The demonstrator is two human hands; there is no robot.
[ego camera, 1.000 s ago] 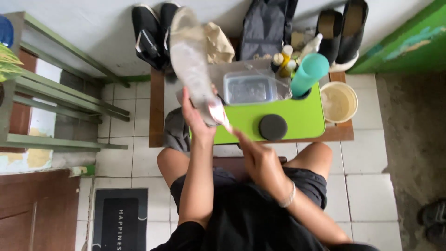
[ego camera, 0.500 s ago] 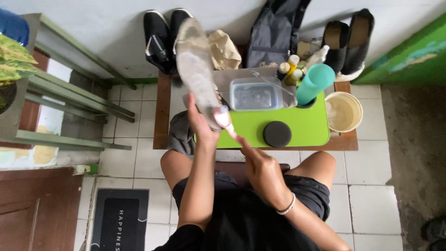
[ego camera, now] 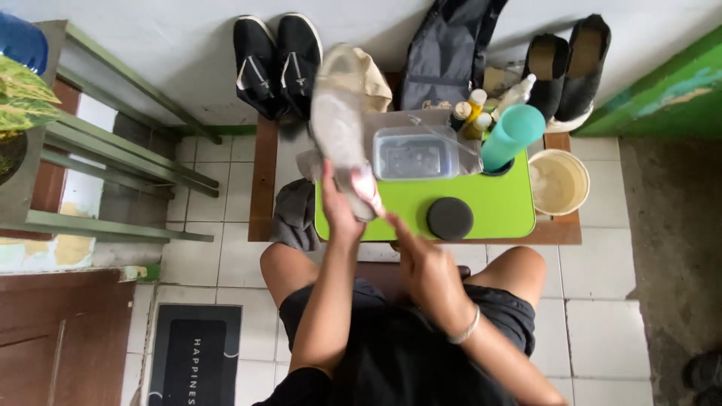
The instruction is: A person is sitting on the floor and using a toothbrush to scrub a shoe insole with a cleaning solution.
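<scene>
Seated figure at a green tabletop (ego camera: 489,210) set with a clear water tub (ego camera: 415,154), a teal cup (ego camera: 513,135) and a round black lid (ego camera: 450,218); the cleaning looks mid-course. Left hand (ego camera: 338,207) closed around the heel of a grey shoe (ego camera: 338,128), sole up; right hand (ego camera: 421,259) half-curled, fingertips at the heel, apparently empty.

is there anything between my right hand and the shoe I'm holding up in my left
Nothing visible. The left hand grips the pale shoe near its heel end, sole towards the camera, above the green mat. The right hand sits just beside it, fingers reaching the heel end, with no object between them.
</scene>
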